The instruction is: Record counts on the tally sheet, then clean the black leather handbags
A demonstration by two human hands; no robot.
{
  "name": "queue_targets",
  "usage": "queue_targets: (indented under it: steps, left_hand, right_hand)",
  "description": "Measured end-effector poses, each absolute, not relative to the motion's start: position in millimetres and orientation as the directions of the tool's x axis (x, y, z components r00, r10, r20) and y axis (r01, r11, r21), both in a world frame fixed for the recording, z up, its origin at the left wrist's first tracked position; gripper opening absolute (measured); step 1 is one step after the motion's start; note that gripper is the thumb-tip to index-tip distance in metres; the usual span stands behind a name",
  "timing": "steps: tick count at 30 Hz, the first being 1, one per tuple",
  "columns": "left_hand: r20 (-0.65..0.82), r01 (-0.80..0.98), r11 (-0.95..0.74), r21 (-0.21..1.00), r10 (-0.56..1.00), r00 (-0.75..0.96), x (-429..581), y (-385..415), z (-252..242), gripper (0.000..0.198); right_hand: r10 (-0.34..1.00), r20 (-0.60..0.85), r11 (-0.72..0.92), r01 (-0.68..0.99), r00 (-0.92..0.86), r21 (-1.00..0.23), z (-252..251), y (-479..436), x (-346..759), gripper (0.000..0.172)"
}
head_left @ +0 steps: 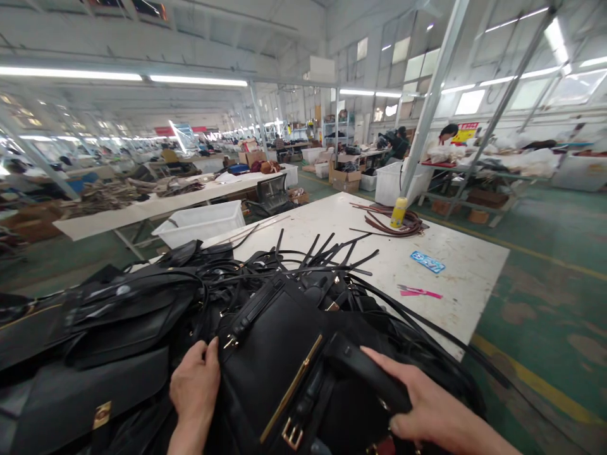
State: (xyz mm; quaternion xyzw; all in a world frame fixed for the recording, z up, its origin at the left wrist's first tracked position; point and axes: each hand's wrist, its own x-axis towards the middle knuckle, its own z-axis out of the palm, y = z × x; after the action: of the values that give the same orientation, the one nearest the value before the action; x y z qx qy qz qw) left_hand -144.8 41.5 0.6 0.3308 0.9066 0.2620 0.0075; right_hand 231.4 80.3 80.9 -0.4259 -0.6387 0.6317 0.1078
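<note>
A black leather handbag (277,360) with gold trim and a gold buckle lies on top of a heap of black bags and straps at the near edge of the white table (455,259). My left hand (195,384) grips the bag's left side, fingers curled over its edge. My right hand (422,411) lies on the bag's right side, closed around a black strap or handle (365,373). Several thin black straps (327,253) fan out beyond the bag across the tabletop.
More black bags (109,322) pile up to the left. On the table lie brown straps (384,221), a yellow bottle (398,212), a blue label (427,261) and a pink tool (420,292). A white bin (202,222) stands behind. Green floor runs on the right; people work at far benches.
</note>
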Motion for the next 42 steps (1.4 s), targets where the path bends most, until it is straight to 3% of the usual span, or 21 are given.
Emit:
queue_targets:
  steps: [7,12,14,18,20,29,34,37,42]
  left_hand:
    - [0.112,0.585,0.687,0.43,0.603,-0.79,-148,34,3,0.045]
    - [0.079,0.502,0.725,0.471,0.532,-0.843,-151,25,3,0.045]
    - [0.094,0.476,0.688,0.547,0.515,-0.852,-152,25,4,0.044]
    - [0.205,0.398,0.452,0.798,0.418,-0.885,-148,46,14,0.043]
    - [0.255,0.405,0.385,0.829,0.384,-0.887,-142,62,22,0.042]
    - [0.229,0.519,0.4,0.755,0.581,-0.781,-116,54,34,0.04]
    - [0.018,0.445,0.554,0.704,0.612,-0.791,-120,34,42,0.035]
    - [-0.071,0.383,0.505,0.773,0.67,-0.739,-121,33,43,0.052]
    - [-0.083,0.34,0.341,0.877,0.803,-0.59,-126,37,34,0.051]
  right_hand:
    - [0.766,-0.242,-0.063,0.306,-0.596,-0.95,73,105,213,0.088]
    - [0.833,-0.155,0.07,0.379,-0.531,-0.923,99,97,230,0.086]
    - [0.817,-0.198,0.081,0.447,-0.542,-0.891,106,90,240,0.086]
    - [0.805,-0.27,0.046,0.509,-0.528,-0.859,106,81,244,0.088]
    - [0.828,-0.239,0.065,0.509,-0.508,-0.858,106,79,241,0.09]
    - [0.843,-0.233,-0.007,0.423,-0.486,-0.906,116,105,248,0.088]
    - [0.719,-0.296,-0.098,0.33,-0.628,-0.939,103,143,252,0.092]
    - [0.664,-0.308,-0.116,0.313,-0.681,-0.943,95,165,244,0.091]
    - [0.572,-0.338,-0.149,0.311,-0.747,-0.939,80,202,213,0.092]
